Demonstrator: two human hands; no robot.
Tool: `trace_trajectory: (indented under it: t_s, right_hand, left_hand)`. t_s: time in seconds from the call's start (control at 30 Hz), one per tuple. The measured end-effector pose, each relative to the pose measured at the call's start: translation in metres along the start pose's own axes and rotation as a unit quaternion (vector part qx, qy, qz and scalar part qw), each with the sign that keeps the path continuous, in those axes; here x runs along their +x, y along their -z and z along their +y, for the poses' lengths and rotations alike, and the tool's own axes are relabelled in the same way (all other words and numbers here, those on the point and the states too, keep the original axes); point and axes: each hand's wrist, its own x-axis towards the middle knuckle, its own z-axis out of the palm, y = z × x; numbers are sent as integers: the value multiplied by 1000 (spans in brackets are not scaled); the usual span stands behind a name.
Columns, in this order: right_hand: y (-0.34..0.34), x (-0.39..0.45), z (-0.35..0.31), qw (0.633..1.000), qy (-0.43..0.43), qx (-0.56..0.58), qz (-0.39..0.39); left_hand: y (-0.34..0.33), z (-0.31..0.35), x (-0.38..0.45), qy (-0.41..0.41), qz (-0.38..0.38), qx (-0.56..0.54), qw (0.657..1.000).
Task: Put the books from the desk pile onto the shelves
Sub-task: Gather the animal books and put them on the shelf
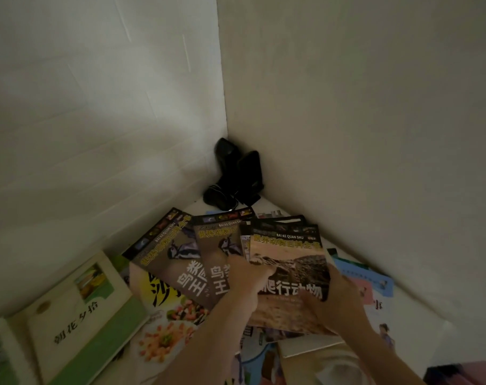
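Both hands sit lower centre of the frame, on the same book. Right hand (337, 298) grips the reptile book (289, 276) at its lower right edge, thumb on the cover, fingers curled under. Left hand (248, 276) is at the book's left edge, fingers reaching fwd over the cover next to it; looks like it holds that edge too, but the fingertips are blurred so can't tell for sure.

The reptile book lies on top of a fanned spread of similar dark covers: second bird book (216, 257) just left of it, touching, and first bird book (166, 254) further left, tilted. Under and around them, a loose pile on the white table (419, 309): yellow-lettered book (153, 290) and food-photo cover (164, 334) lower centre-left, green and cream book (78, 315) lower left, pink and blue book (375, 287) at right under the right hand.

Black speakers w/ cable (236, 176) stand in the wall corner, centre of frame, well behind the pile.
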Motion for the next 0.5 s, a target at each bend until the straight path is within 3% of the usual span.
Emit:
trace_trajectory:
  t_s: [0.07, 0.13, 0.27, 0.4, 0.5]
  right_hand:
    - [-2, 0, 0, 1000, -13, 22, -2]
    - [-4, 4, -4, 999, -8, 51, -3]
    - [-20, 15, -36, 991, 2, 127, -48]
    - [-35, 28, -60, 990, 30, 125, -60]
    - [-36, 26, -60, 992, 33, 111, -47]
  left_hand:
    - [6, -1, 5, 36, -23, 15, 999]
    - [14, -4, 3, -5, -46, 66, 997]
    - [54, -1, 14, -124, 118, 241, 955]
    - [85, 2, 34, -52, 69, 212, 973]
    - [79, 3, 28, -30, 43, 108, 993]
